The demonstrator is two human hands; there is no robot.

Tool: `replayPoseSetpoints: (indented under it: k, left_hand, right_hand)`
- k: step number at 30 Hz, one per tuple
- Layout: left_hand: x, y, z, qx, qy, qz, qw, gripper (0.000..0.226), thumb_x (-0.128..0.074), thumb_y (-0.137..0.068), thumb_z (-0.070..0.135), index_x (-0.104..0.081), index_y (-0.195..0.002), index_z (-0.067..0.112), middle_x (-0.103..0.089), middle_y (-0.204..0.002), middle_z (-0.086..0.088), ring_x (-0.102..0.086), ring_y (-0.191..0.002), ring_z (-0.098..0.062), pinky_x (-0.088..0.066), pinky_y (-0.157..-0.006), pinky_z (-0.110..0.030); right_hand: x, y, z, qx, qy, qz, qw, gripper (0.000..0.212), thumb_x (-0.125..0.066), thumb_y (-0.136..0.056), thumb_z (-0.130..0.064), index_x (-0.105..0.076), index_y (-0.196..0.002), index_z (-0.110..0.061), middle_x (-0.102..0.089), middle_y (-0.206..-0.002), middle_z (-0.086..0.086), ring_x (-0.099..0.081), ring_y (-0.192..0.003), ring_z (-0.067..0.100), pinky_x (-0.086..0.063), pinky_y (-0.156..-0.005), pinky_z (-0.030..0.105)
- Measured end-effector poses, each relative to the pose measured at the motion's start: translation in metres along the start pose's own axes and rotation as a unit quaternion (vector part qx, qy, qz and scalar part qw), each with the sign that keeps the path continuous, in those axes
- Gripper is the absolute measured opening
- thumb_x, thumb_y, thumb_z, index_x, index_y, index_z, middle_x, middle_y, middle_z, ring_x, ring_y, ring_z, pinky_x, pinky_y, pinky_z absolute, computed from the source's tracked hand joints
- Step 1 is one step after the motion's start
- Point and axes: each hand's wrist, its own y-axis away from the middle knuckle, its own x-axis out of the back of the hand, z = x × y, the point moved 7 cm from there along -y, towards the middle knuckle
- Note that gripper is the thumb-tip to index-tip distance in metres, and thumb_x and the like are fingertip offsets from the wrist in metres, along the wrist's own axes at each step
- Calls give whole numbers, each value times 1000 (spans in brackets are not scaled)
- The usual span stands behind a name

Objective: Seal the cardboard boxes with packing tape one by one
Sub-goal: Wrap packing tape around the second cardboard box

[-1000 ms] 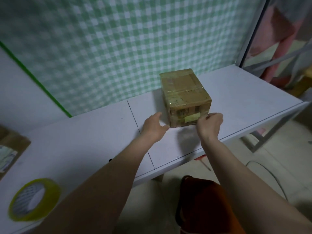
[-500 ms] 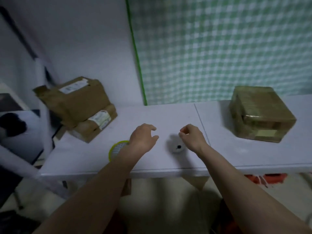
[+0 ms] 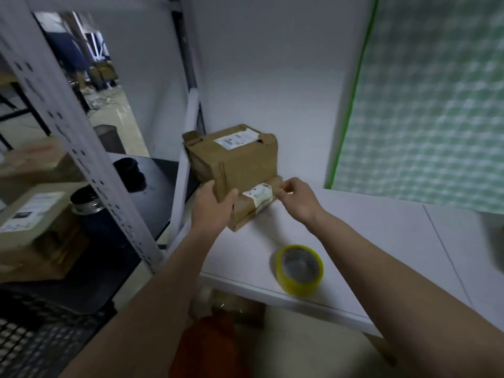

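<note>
Two brown cardboard boxes are stacked at the left end of the white table (image 3: 368, 241). The upper box (image 3: 240, 156) carries a white label on top and has a loose flap at its back left corner. The flatter lower box (image 3: 252, 210) has a white label wrapped over its front edge. My left hand (image 3: 211, 207) grips the upper box's near bottom corner, thumb on its front face. My right hand (image 3: 296, 199) has curled fingertips at the lower box's right end, beside the label. A yellow roll of packing tape (image 3: 300, 270) lies flat near the table's front edge.
A grey metal shelf post (image 3: 73, 137) stands to the left, with a dark shelf holding another labelled box (image 3: 32, 227) and a dark cylindrical container (image 3: 87, 205). A green checked curtain (image 3: 436, 105) hangs at the right. A black mesh crate (image 3: 41, 336) sits at the lower left.
My view swung left from the taped box to the stacked boxes. Both hands moved from above the table to the stack; the left now grips the upper box.
</note>
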Motion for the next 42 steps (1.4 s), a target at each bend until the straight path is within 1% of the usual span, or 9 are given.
replayPoseSetpoints:
  k: [8,14,20,24,27,30,35,39,42]
  left_hand:
    - [-9,-72,-17,62,119,-13,991,76,-44,-89,64,-23,-150,24,-39,-148,-7,-42,-132,-30,-37,-107,-53]
    - [-22,-100,-17,63,203,4,977,74,-36,-89,68,-22,-150,28,-44,-143,-5,-49,-125,-28,-40,-105,-53]
    - [-27,-88,-2,24,219,51,974,60,-33,-95,60,-27,-148,33,-50,-136,1,-53,-117,-20,-44,-95,-40]
    - [-47,-58,31,-11,223,57,973,59,-37,-91,64,-32,-144,38,-47,-139,3,-49,-121,-17,-40,-103,-42]
    - [-81,-30,50,-5,191,22,981,51,-39,-91,63,-40,-137,41,-39,-141,-1,-45,-120,-19,-34,-100,-34]
    - [-122,-2,60,13,209,-52,976,50,-46,-89,60,-46,-135,38,-39,-140,-1,-43,-124,-24,-35,-106,-39]
    - [-175,34,64,49,250,-91,963,39,-56,-88,48,-43,-119,28,-50,-96,15,-46,-96,-16,-36,-85,-30]
    - [-199,44,61,74,220,-128,964,41,-57,-87,46,-38,-116,25,-52,-114,1,-52,-107,-25,-43,-91,-36]
    - [-204,47,62,75,193,-142,968,64,-59,-88,38,-30,-142,21,-41,-143,-5,-45,-127,-28,-40,-105,-43]
  right_hand:
    - [-29,-94,-7,-53,-111,27,992,60,-51,-95,-35,-28,-144,-11,-34,-148,7,-38,-132,23,-33,-93,25]
    - [-38,-147,4,-87,-175,8,981,73,-46,-93,-7,-2,-151,-17,-19,-156,1,-26,-140,23,-28,-109,33]
    - [-13,-142,13,-47,-197,53,978,60,-40,-81,5,-41,-137,-17,-45,-134,1,-53,-115,21,-53,-81,23]
    - [51,-92,28,-22,-241,168,956,37,-50,-81,3,-51,-108,-23,-56,-111,-1,-57,-80,11,-43,-47,10]
    - [100,-32,55,-37,-254,235,938,31,-56,-80,4,-50,-94,-23,-57,-95,-9,-56,-75,9,-45,-49,11]
    - [133,31,93,-76,-231,297,923,26,-57,-83,0,-50,-96,-22,-59,-105,0,-58,-86,16,-53,-67,25]
    - [135,119,137,-98,-185,338,917,31,-49,-85,4,-47,-106,-20,-51,-119,10,-57,-94,23,-52,-70,38]
    - [113,161,154,-98,-181,314,927,42,-42,-82,12,-46,-108,-22,-48,-117,12,-53,-91,18,-50,-84,41]
    - [99,172,156,-79,-174,250,949,42,-45,-84,13,-52,-105,-23,-53,-112,11,-56,-95,16,-50,-83,25]
